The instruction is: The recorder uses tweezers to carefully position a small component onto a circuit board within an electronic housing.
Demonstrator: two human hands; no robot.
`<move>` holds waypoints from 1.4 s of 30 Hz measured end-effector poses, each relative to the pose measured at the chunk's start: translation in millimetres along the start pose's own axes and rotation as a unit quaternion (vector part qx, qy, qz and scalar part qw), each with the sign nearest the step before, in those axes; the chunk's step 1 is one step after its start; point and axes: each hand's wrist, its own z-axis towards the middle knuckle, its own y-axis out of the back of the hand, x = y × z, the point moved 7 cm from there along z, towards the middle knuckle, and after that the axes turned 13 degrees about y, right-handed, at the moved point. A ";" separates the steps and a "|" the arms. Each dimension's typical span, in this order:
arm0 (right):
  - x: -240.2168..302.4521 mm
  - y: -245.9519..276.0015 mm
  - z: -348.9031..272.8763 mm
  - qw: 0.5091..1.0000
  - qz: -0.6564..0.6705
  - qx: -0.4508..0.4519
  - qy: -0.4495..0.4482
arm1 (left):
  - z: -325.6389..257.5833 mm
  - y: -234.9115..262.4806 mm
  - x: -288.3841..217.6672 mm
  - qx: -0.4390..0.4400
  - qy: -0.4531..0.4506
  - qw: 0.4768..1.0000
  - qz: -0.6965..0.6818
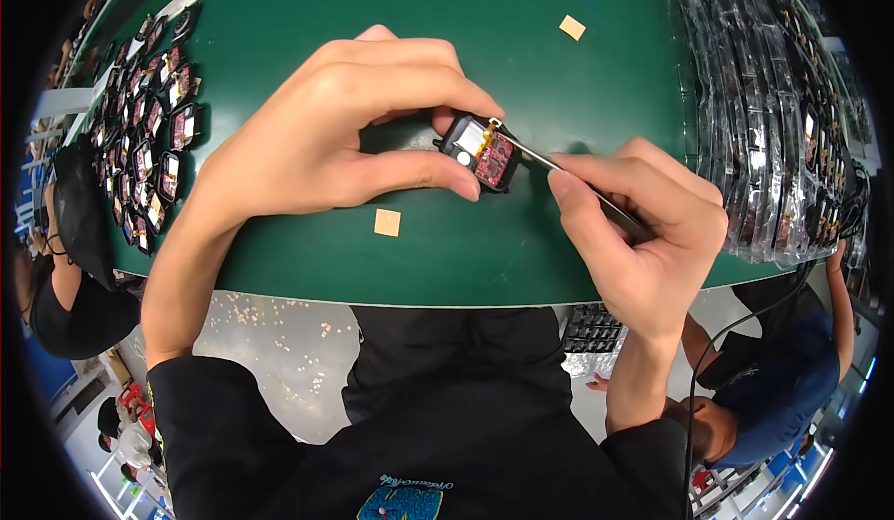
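Note:
Between the thumb and fingers of my left hand [335,129] sits a small black watch-like case [479,152], its inside exposed. In it show a red circuit board [494,160], a silvery part with a round white spot, and a yellow flex strip [485,138]. My right hand [643,222] grips metal tweezers [605,205] like a pen. Their tip meets the upper edge of the case, beside a small connector at the end of the yellow strip. Whether the tip pinches anything is too small to tell.
Many similar opened cases [149,134] lie grouped at the left of the green table [419,269]. Stacked clear plastic trays [754,120] line the right side. Two small tan squares [387,223] lie on the tabletop. Other people sit at both sides; a black cable [736,324] hangs at right.

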 end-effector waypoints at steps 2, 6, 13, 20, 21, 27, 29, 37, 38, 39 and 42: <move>1.1 0.7 -0.1 1.000 -0.004 0.001 0.000 | 0.7 -1.0 0.3 0.004 0.000 1.000 0.002; 2.0 -3.3 -0.2 0.999 -0.033 0.018 0.012 | 0.5 -0.5 0.5 0.012 0.027 0.999 0.015; 3.1 -3.1 2.3 0.999 -0.038 0.011 0.021 | 1.5 0.3 3.4 0.016 0.038 0.999 0.025; 7.4 2.8 0.7 0.997 -0.057 -0.010 0.057 | 2.3 2.9 1.9 -0.001 0.069 0.997 0.017; 8.7 2.6 -0.8 0.995 -0.073 -0.014 0.071 | 2.4 1.8 0.8 0.001 0.050 0.999 0.016; 11.3 -1.2 -1.4 0.989 -0.096 -0.012 0.109 | 2.5 2.7 3.2 0.006 0.062 0.998 0.025; 11.3 -3.4 -0.8 0.989 -0.097 -0.010 0.112 | 3.0 3.1 3.3 0.008 0.060 0.998 0.021; 4.1 -0.7 1.3 0.999 -0.026 0.011 0.044 | 3.2 4.0 10.5 0.036 0.065 0.997 -0.012; 4.6 0.3 1.5 0.999 -0.024 0.011 0.043 | 3.9 4.8 9.5 0.042 0.058 0.997 -0.011; 3.6 -0.1 1.5 0.999 -0.022 0.021 0.034 | 4.3 4.6 8.8 0.047 0.050 0.998 -0.010; 1.8 -0.8 1.1 0.999 -0.019 0.032 0.023 | 3.7 3.3 11.9 0.050 0.061 0.997 -0.011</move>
